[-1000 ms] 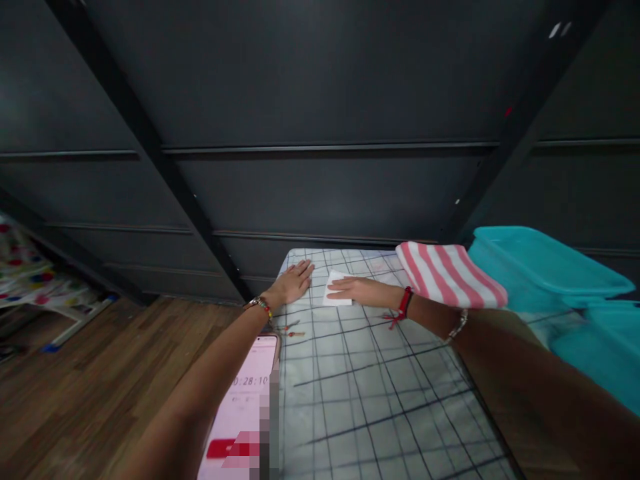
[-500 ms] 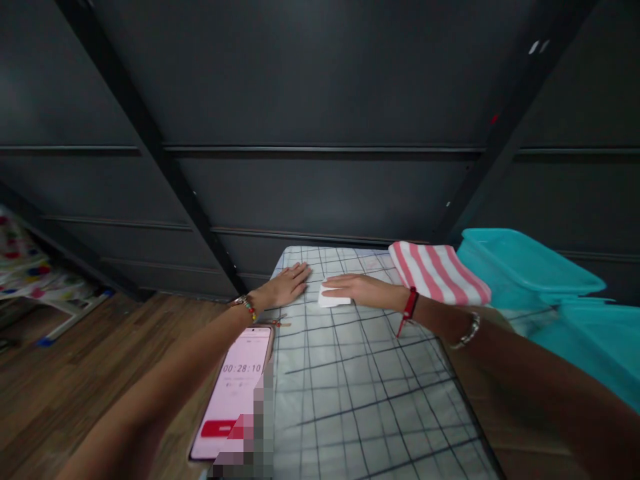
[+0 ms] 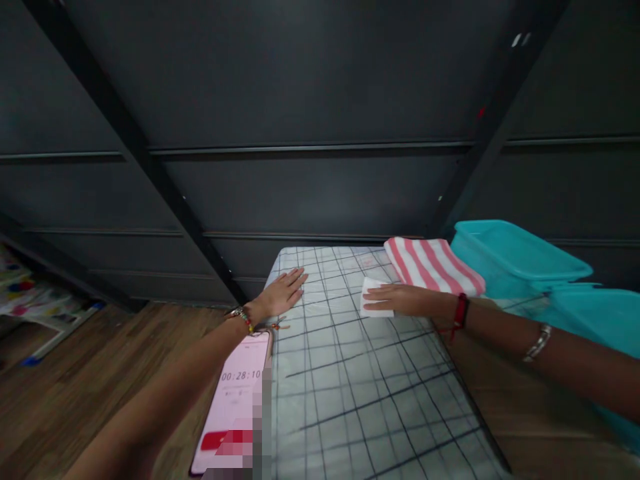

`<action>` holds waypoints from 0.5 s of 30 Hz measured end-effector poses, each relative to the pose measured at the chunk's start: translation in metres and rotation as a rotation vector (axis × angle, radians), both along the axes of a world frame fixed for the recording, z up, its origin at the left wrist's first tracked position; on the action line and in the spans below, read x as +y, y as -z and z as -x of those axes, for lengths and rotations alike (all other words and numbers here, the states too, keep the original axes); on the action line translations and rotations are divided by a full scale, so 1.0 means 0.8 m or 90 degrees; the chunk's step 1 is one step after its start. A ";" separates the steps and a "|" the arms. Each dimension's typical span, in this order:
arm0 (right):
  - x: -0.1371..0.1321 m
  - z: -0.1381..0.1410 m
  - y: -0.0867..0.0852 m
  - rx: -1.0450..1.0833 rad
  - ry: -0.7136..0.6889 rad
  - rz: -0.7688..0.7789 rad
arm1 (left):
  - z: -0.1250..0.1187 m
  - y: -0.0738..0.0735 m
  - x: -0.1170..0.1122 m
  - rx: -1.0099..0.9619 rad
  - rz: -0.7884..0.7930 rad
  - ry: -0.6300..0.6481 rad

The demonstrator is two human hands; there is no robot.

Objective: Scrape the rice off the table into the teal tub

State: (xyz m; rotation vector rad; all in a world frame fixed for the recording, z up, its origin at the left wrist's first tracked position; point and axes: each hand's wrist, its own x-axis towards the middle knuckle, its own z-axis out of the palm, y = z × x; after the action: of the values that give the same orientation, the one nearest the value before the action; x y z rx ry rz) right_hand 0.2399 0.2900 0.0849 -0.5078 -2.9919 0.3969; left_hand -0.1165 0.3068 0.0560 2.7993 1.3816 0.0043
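Observation:
My left hand (image 3: 283,293) lies flat with its fingers spread on the far left part of a table covered with a white, dark-gridded cloth (image 3: 340,373). Under the fingers of my right hand (image 3: 400,300) is a white folded tissue (image 3: 373,308), pressed against the cloth near the table's right side. Part of the tissue is hidden by those fingers. Just beyond the right hand lies a folded pink-and-white striped towel (image 3: 433,263).
A phone (image 3: 240,393) with a timer on its screen sits at the table's left edge, below my left wrist. Two turquoise plastic bins (image 3: 525,250) stand to the right. A dark panelled wall (image 3: 320,193) closes off the back, and wooden floor (image 3: 125,360) shows at the left.
My right hand has slid the white tissue rightward over the gridded cloth, toward the table's right edge. My left hand stays flat in place. The view has shifted slightly.

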 end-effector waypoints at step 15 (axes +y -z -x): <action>0.006 0.103 0.002 -0.035 -0.033 -0.045 | -0.011 0.000 0.008 0.014 -0.019 -0.014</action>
State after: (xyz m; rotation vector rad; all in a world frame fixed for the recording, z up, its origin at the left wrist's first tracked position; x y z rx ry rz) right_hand 0.1572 0.2949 0.0836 -0.4415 -3.0642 0.2848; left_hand -0.1075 0.3130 0.0563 2.8158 1.4294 -0.0063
